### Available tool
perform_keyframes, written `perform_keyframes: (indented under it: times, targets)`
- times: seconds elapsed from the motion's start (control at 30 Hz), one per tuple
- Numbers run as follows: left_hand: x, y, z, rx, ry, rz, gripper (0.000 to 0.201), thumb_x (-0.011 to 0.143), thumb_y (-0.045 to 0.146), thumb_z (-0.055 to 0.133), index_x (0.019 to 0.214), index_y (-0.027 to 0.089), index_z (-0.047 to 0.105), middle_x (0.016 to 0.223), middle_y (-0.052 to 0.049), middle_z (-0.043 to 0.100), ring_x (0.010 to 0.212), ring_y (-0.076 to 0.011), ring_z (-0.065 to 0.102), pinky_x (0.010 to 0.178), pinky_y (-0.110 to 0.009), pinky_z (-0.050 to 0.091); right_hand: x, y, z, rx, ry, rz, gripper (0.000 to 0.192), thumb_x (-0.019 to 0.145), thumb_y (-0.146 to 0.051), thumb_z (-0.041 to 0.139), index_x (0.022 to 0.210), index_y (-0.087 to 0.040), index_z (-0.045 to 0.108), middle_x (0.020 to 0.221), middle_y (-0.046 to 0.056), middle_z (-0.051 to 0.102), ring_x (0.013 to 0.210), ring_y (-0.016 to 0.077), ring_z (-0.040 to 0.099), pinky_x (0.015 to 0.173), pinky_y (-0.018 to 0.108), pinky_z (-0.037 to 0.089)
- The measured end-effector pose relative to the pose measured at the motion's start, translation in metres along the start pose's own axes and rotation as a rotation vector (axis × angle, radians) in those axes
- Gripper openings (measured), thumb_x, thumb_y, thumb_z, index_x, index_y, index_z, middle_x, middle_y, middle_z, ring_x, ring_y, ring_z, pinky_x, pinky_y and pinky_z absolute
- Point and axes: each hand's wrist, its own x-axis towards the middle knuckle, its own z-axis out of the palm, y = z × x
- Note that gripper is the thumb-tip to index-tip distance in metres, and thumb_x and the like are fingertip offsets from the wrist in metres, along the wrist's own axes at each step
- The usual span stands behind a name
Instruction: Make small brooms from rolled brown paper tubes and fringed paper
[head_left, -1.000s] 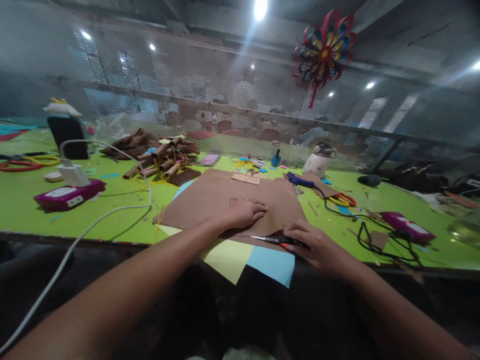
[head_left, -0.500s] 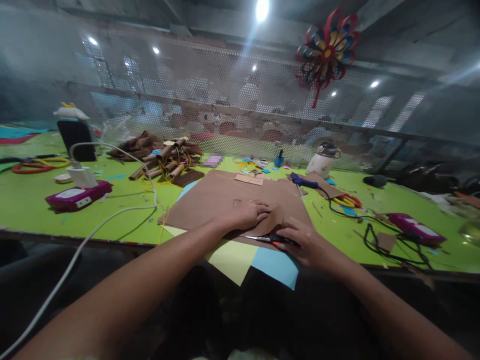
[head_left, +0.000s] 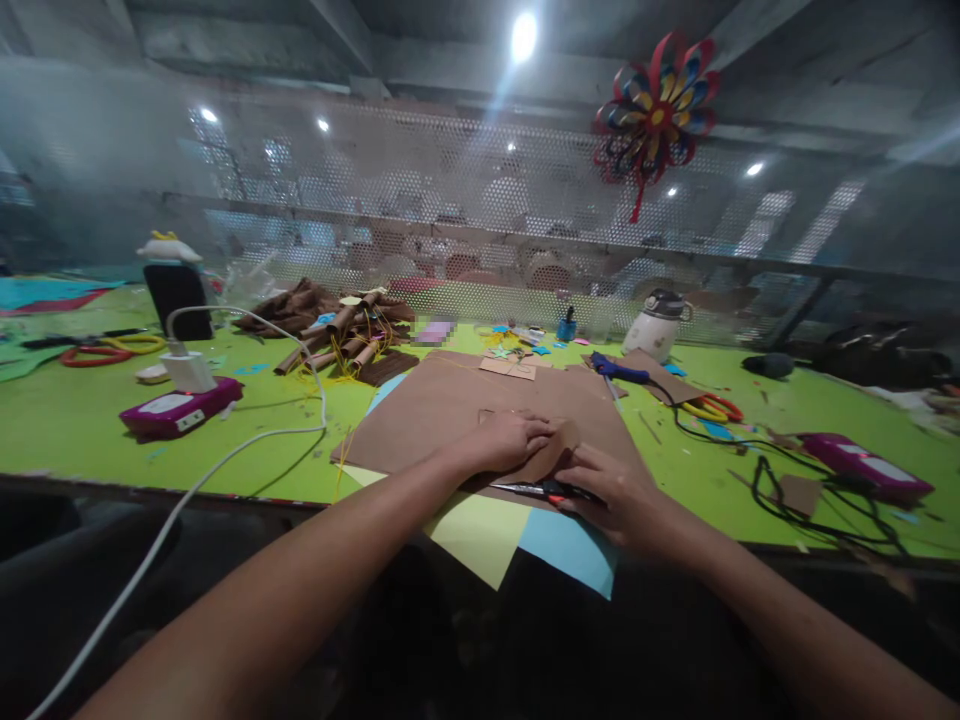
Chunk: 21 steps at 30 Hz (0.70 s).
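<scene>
Right hand point(head_left: 611, 490) nearer left hand point(head_left: 510, 440) now, fingers gripping scissors point(head_left: 540, 490); left flat on brown paper point(head_left: 450, 405).

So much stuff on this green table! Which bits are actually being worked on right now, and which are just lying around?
In use:
left hand pressing on the brown paper sheet
right hand on the scissors
yellow sheet and blue sheet underneath

Lying about:
rolled brown tubes
purple box
white cable
white kettle
yellow-handled scissors
</scene>
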Motion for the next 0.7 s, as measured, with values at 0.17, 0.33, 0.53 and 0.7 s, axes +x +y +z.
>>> perform_keyframes:
  times: [0.17, 0.33, 0.53, 0.7]
  targets:
    - [0.0, -0.001, 0.001, -0.018, 0.012, 0.022, 0.038, 0.096, 0.03, 0.031, 0.123, 0.019, 0.056, 0.132, -0.004, 0.055, 0.122, -0.0154, 0.046, 0.104, -0.028, 0.031, 0.002, -0.001, 0.0, 0.004, -0.017, 0.026, 0.019, 0.088, -0.018, 0.051, 0.102, -0.014, 0.064, 0.098, 0.013, 0.058, 0.094, 0.0222, 0.053, 0.08, 0.037, 0.048]
    - [0.0, -0.001, 0.001, -0.037, 0.024, 0.02, 0.038, 0.096, 0.031, 0.032, 0.123, 0.02, 0.056, 0.132, -0.004, 0.054, 0.121, -0.0158, 0.047, 0.104, -0.029, 0.031, 0.003, -0.002, 0.0, 0.016, -0.004, 0.018, 0.018, 0.089, -0.019, 0.051, 0.102, -0.016, 0.063, 0.1, 0.012, 0.058, 0.095, 0.0214, 0.053, 0.082, 0.037, 0.048]
    - [0.0, 0.0, 0.0, -0.049, 0.016, 0.016, 0.038, 0.095, 0.03, 0.033, 0.123, 0.019, 0.056, 0.131, -0.003, 0.055, 0.123, -0.0149, 0.046, 0.105, -0.027, 0.029, -0.003, -0.004, -0.005, 0.059, -0.016, 0.02, 0.021, 0.091, -0.024, 0.05, 0.106, -0.018, 0.063, 0.101, 0.012, 0.059, 0.097, 0.0215, 0.055, 0.083, 0.037, 0.048]
    - [-0.002, 0.001, -0.002, -0.07, 0.019, 0.018, 0.038, 0.095, 0.03, 0.034, 0.123, 0.02, 0.057, 0.133, -0.004, 0.054, 0.122, -0.0159, 0.047, 0.105, -0.028, 0.03, -0.01, -0.017, -0.011, 0.146, -0.085, 0.062, 0.024, 0.09, -0.027, 0.052, 0.11, -0.019, 0.063, 0.102, 0.011, 0.059, 0.096, 0.0195, 0.057, 0.082, 0.032, 0.049]
